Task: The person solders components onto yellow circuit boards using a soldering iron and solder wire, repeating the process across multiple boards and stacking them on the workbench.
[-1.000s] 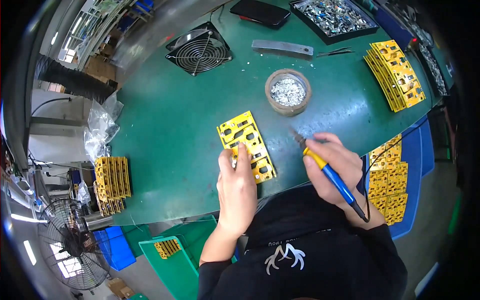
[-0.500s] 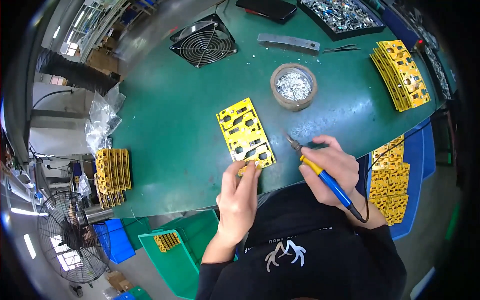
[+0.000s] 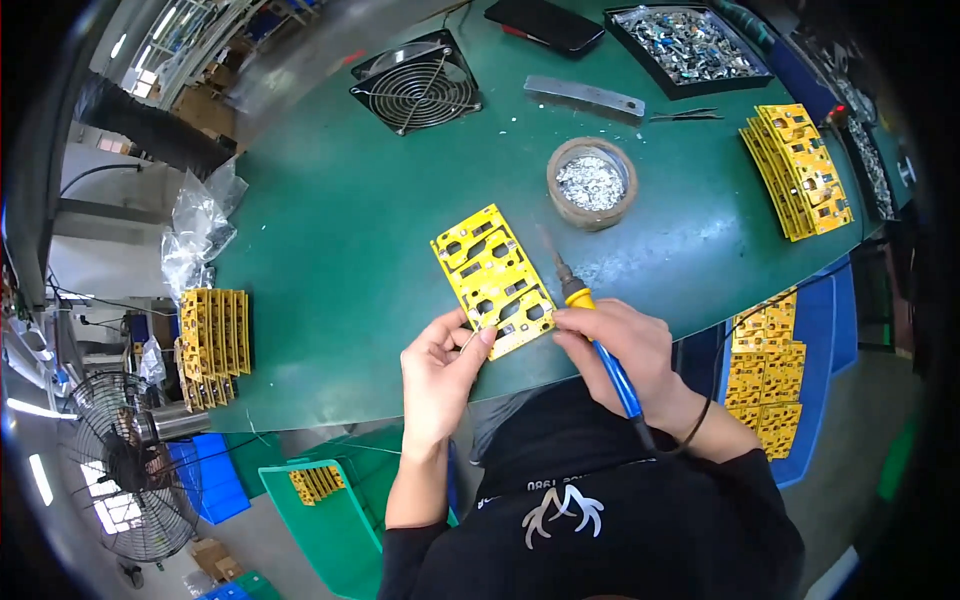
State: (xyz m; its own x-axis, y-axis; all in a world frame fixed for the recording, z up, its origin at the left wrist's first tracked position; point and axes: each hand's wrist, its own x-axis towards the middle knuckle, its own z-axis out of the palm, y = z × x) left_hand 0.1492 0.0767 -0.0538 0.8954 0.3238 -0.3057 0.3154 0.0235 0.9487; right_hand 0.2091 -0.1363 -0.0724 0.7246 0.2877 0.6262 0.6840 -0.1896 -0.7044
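Observation:
A yellow circuit board panel with dark cut-outs lies slanted on the green table. My left hand pinches its near left corner, the thumb on top and the other fingers at the edge. In my right hand is a soldering iron with a blue and yellow handle, held like a pen. Its metal tip points away from me, just right of the panel and apart from it. Beyond the tip stands a round brown pot filled with silvery bits.
A small black fan, a grey metal bar, tweezers and a black tray of small parts sit at the back. Yellow board stacks stand left and right. The iron's cord runs off right.
My left hand has shifted from the panel's near edge to its left corner, thumb now on top. The iron has moved left, nearer the panel, and its tip is turned more away from me.

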